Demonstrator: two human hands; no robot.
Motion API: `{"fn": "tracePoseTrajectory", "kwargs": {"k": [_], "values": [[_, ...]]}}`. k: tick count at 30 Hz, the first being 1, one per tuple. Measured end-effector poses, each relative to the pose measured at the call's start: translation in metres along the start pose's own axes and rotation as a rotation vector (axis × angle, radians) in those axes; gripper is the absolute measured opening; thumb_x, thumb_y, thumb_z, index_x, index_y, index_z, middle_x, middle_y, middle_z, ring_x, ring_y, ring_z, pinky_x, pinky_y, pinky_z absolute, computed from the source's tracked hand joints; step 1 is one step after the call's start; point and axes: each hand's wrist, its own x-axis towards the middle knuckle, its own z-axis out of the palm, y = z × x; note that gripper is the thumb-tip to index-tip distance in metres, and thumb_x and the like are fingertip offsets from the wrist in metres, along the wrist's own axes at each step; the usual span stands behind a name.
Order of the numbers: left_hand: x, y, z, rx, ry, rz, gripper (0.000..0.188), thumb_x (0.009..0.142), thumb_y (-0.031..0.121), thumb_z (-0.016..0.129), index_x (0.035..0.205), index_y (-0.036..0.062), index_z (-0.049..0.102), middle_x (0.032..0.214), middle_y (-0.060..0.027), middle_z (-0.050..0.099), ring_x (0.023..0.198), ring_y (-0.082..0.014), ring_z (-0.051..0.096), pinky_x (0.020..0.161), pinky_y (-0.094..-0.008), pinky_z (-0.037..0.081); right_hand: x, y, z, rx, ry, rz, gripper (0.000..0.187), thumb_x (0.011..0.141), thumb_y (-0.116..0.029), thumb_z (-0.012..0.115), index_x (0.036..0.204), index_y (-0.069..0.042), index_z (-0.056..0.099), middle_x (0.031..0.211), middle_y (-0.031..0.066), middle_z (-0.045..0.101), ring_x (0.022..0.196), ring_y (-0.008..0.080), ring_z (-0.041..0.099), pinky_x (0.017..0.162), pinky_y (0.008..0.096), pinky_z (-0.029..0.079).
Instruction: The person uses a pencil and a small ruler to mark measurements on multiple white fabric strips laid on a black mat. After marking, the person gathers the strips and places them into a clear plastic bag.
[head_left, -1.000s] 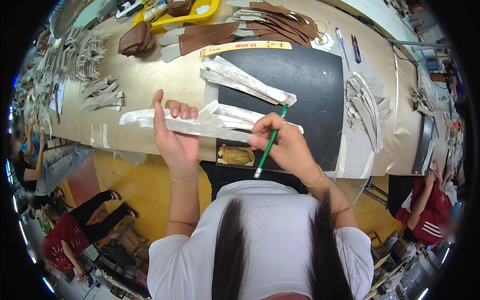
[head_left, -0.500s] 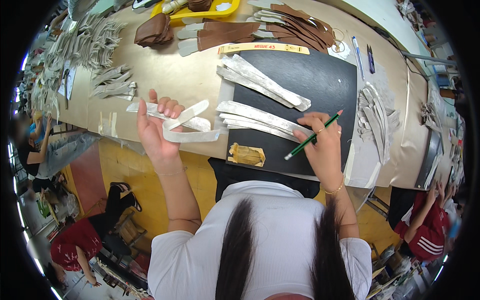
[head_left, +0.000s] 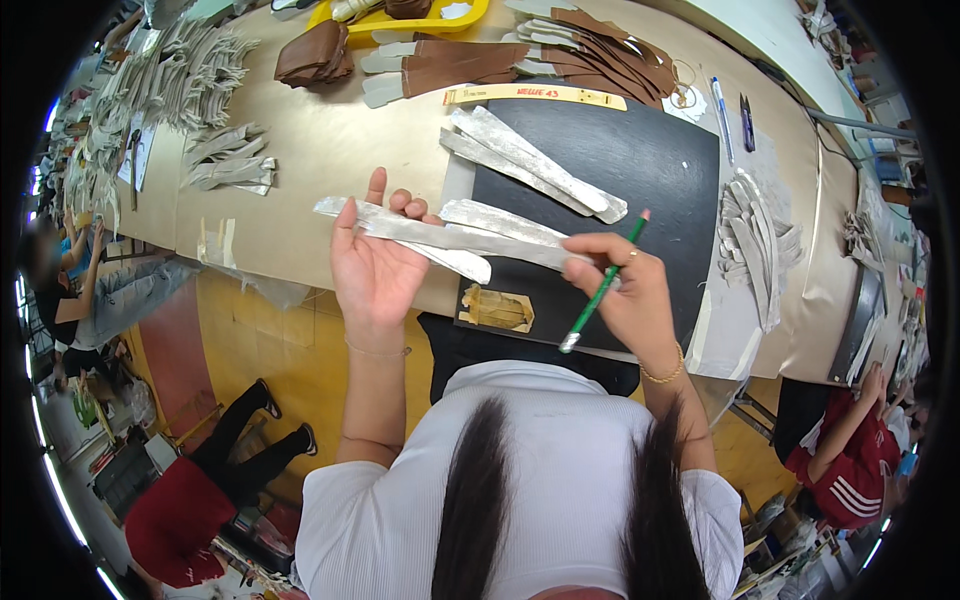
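Observation:
My left hand [head_left: 382,268], palm up, pinches light grey strips between thumb and fingers. One long grey strip [head_left: 470,238] stretches from it across to my right hand [head_left: 632,290]; a whiter strip [head_left: 462,263] slants below it. The fingertips of my right hand grip the far end of the long strip, and a green pencil [head_left: 603,296] is tucked between its fingers. Beneath lies a black board [head_left: 655,150] bearing a few whitish strips [head_left: 512,222] and another fanned group [head_left: 535,165]. A yellowish patch of tape [head_left: 497,308] sits at the board's near left corner.
A pale yellow template strip [head_left: 540,94] crosses the board's far edge. Behind it lie brown leather pieces [head_left: 460,68] and a yellow tray [head_left: 350,38]. Grey strips [head_left: 755,240] are heaped on the right, more [head_left: 232,160] at left. A pen [head_left: 722,118] lies far right.
My left hand has moved right with the strips. My right hand has taken the end of the looped strip, which now runs nearly straight between both hands. The pencil stands steeper.

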Motion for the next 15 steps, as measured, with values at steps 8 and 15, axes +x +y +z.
{"fn": "tracePoseTrajectory", "kwargs": {"k": [8,15], "values": [[0.004,0.015,0.006,-0.095,-0.095,0.034,0.045,0.111,0.032,0.036,0.143,0.0027,0.049,0.098,-0.0100,0.059,0.091,-0.0184,0.061,0.088,-0.0394,0.051,-0.026,0.005,-0.022,-0.526,0.100,0.206,0.023,0.090,-0.020,0.079,0.106,-0.006,0.073,0.066,0.0087,0.063,0.061,0.0187,0.064,0.059,0.0307,0.047],[0.013,0.001,0.013,-0.471,-0.444,-0.235,0.052,0.112,0.036,0.032,0.137,-0.0029,0.056,0.076,-0.0081,0.052,0.036,-0.0114,0.048,0.036,-0.0236,0.039,-0.020,-0.010,-0.008,-0.401,0.164,-0.189,0.028,0.082,-0.019,0.085,0.104,-0.006,0.074,0.072,0.0058,0.063,0.064,0.0157,0.059,0.059,0.0292,0.046]]}}
